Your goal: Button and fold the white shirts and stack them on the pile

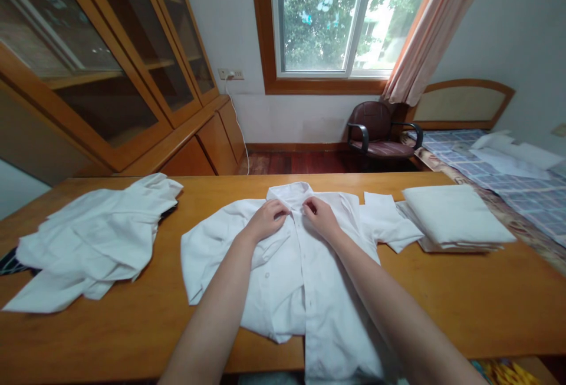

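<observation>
A white short-sleeved shirt [283, 273] lies spread front-up on the wooden table [464, 296], collar toward the window and hem hanging over the near edge. My left hand [265, 220] pinches the fabric just below the collar, left of the button line. My right hand [321, 217] pinches the placket on the other side, close to the left hand. Both hands are closed on the shirt near its top button.
A loose heap of white shirts [97, 237] lies on the table's left. A stack of folded white garments [455, 217] sits on the right. Beyond are a brown armchair [375, 131], a bed [508, 178] and a glass-fronted cabinet [124, 72].
</observation>
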{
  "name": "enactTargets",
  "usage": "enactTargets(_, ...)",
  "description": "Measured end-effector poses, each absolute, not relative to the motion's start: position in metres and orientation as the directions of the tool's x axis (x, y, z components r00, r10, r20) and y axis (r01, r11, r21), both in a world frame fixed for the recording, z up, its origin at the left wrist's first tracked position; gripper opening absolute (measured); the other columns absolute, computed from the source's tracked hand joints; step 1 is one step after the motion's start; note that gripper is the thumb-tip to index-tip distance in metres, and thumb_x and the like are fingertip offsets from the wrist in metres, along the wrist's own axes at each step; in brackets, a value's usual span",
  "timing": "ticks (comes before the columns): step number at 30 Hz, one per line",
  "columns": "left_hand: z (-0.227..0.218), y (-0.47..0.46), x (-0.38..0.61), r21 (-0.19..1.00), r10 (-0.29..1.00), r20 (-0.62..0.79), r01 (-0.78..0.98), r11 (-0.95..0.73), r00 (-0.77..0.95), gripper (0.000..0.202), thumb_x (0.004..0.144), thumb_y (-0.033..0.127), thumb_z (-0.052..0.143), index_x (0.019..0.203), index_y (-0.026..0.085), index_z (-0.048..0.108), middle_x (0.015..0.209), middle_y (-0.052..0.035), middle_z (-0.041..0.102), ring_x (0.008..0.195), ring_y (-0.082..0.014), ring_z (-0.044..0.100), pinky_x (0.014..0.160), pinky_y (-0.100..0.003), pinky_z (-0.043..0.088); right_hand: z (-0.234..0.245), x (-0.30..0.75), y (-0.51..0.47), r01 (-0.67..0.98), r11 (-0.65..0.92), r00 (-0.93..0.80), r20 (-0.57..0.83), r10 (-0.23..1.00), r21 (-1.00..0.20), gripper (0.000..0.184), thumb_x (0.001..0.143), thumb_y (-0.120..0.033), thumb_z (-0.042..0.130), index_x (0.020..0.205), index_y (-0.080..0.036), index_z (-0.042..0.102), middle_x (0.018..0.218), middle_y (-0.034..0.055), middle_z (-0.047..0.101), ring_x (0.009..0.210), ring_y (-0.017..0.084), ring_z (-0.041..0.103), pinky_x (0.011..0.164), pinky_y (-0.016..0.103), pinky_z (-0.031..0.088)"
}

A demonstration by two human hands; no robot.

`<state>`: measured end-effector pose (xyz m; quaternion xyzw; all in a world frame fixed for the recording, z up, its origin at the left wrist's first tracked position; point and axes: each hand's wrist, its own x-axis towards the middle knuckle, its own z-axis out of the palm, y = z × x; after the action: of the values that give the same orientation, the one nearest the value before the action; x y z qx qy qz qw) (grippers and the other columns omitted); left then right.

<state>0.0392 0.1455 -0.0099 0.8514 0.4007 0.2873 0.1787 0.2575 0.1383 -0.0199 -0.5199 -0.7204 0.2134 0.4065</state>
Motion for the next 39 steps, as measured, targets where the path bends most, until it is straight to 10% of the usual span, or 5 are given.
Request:
enactTargets(19,-0.022,0.149,0.035,0.278,0.846,0.338,0.815,-0.508,0.413,0.030,0.092,0.034,0.060,0.120,0.030,0.067,0.108,-0.0060,0.056,0.099,-0.0227,0.049,0.096,-0.040,0.045,0.013,0.224,0.065,0.942,0.307,-0.306,0.026,0.952,-0.138,0.018,0.086,-0.024,0.056,0.100,-0.014,0.064,0.102,0.0159,0.061,0.091,0.028,0.058,0.073,0.036,0.047)
enactTargets(39,-0.023,0.147,0.034,0.289,0.806,0.427,0.783,-0.550,0.409,0.023,0.087,0.025,0.066,0.110,0.022,0.063,0.106,-0.0056,0.057,0.096,-0.0226,0.050,0.090,-0.039,0.046,0.030,0.241,0.087,0.821,0.377,-0.419,-0.004,0.908,-0.428,0.022,0.092,-0.029,0.055,0.080,-0.016,0.068,0.083,0.0047,0.065,0.073,0.014,0.058,0.068,0.024,0.038)
